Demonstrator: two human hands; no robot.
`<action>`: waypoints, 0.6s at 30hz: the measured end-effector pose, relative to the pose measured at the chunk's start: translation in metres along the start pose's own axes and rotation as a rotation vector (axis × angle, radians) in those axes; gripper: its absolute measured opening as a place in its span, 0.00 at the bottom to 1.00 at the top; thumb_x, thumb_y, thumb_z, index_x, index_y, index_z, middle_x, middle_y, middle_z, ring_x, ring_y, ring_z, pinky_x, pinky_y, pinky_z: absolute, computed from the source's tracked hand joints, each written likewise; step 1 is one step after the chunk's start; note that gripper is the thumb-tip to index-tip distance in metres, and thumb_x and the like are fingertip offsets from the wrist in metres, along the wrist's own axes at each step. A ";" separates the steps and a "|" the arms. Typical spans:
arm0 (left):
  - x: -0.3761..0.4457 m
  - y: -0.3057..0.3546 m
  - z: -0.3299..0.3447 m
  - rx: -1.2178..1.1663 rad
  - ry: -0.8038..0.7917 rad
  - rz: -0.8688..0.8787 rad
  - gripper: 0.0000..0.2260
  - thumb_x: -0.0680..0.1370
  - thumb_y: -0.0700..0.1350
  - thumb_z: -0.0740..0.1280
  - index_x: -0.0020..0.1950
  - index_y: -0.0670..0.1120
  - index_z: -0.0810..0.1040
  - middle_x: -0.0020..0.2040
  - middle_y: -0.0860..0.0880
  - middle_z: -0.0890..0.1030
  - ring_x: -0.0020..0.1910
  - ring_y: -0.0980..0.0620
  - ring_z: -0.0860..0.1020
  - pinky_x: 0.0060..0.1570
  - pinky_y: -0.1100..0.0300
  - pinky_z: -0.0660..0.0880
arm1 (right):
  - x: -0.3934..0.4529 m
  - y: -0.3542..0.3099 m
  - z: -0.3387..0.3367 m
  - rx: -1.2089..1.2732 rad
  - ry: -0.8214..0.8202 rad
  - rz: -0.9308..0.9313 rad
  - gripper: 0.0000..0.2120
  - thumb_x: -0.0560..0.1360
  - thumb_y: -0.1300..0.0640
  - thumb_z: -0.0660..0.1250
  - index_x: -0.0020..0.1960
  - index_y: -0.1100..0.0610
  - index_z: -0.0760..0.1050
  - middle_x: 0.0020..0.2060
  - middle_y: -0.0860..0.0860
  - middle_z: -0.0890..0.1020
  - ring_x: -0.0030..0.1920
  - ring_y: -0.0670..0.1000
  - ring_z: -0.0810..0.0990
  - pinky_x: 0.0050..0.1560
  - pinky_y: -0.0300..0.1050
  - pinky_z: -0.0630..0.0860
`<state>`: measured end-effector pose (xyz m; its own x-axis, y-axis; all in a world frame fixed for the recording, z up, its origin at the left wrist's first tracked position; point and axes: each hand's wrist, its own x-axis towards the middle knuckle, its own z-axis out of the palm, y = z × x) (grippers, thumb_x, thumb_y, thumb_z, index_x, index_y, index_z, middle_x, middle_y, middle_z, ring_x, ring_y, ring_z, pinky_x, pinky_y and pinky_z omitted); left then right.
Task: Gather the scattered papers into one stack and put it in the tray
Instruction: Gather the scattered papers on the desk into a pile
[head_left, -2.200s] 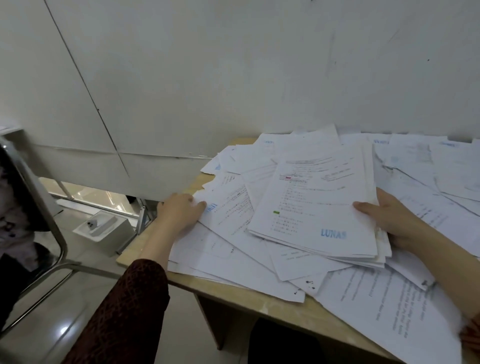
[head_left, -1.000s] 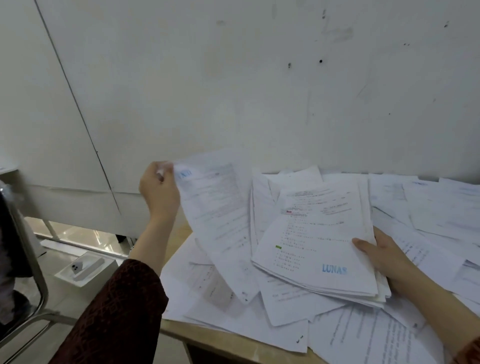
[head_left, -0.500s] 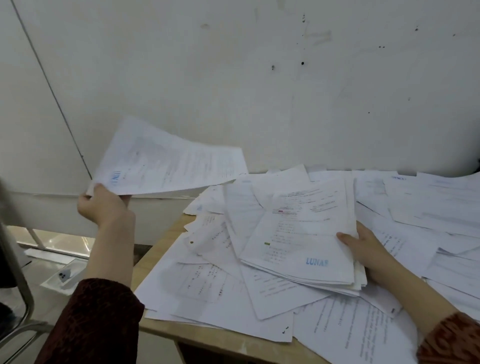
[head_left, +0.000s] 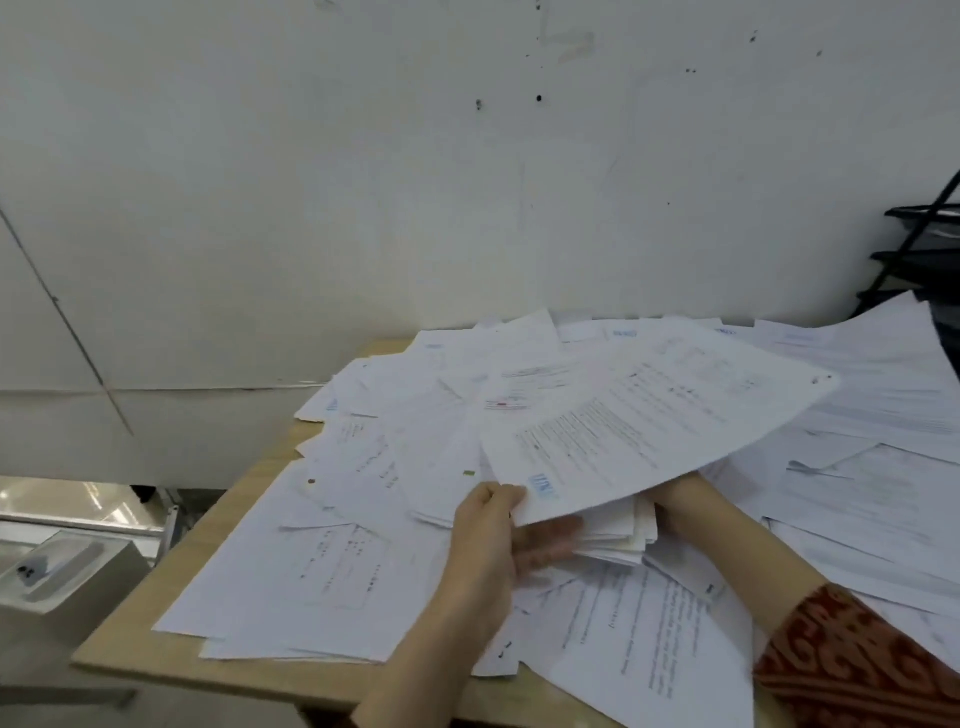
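A white, scuffed wall (head_left: 467, 182) backs a light wooden table (head_left: 171, 649) covered with loose printed papers (head_left: 322, 561).

Left hand (head_left: 493, 540): thumb on top and fingers beneath pinch the near corner of a single printed sheet (head_left: 649, 436). The sheet is lifted clear of the table, extends up and to the right, and carries a blue stamp at the pinched corner.

Right hand (head_left: 680, 504): mostly hidden under the lifted sheet. It lies against the right edge of a gathered stack (head_left: 623, 535), which rests on the loose papers directly under the sheet. Whether the fingers curl around the stack cannot be determined. The forearm ends in a red patterned sleeve (head_left: 857, 660).

Further papers overlap across the table to the right edge of view and to the wall. A black tiered tray rack (head_left: 919, 249) stands at the far right against the wall, well apart from both hands. A pale box-shaped unit (head_left: 67, 577) sits on the floor to the left of the table.
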<state>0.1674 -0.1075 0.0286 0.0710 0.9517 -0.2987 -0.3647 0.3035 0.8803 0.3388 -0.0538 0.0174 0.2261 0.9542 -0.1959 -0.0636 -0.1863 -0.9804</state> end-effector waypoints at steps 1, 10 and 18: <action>0.001 0.001 -0.002 0.084 -0.035 -0.007 0.06 0.81 0.39 0.57 0.55 0.40 0.71 0.47 0.39 0.84 0.34 0.44 0.84 0.29 0.56 0.77 | 0.001 0.000 -0.002 0.004 0.002 0.016 0.13 0.78 0.60 0.63 0.62 0.61 0.70 0.61 0.60 0.75 0.53 0.57 0.74 0.52 0.51 0.72; 0.014 0.019 -0.024 -0.144 0.150 0.116 0.02 0.80 0.34 0.60 0.51 0.38 0.70 0.40 0.44 0.83 0.33 0.51 0.84 0.46 0.55 0.80 | 0.005 0.000 -0.008 -0.088 -0.041 -0.124 0.16 0.81 0.60 0.57 0.68 0.56 0.66 0.57 0.51 0.77 0.47 0.46 0.77 0.41 0.37 0.72; -0.005 -0.005 0.002 0.105 -0.161 -0.029 0.07 0.80 0.33 0.59 0.56 0.35 0.72 0.47 0.37 0.84 0.42 0.46 0.85 0.35 0.60 0.80 | 0.002 -0.004 -0.004 -0.069 -0.066 -0.120 0.23 0.79 0.42 0.57 0.69 0.52 0.67 0.62 0.45 0.75 0.61 0.48 0.73 0.61 0.44 0.68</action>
<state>0.1705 -0.1140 0.0270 0.2313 0.9349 -0.2693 -0.2617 0.3264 0.9083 0.3431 -0.0522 0.0207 0.1638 0.9834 -0.0776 0.0278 -0.0832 -0.9961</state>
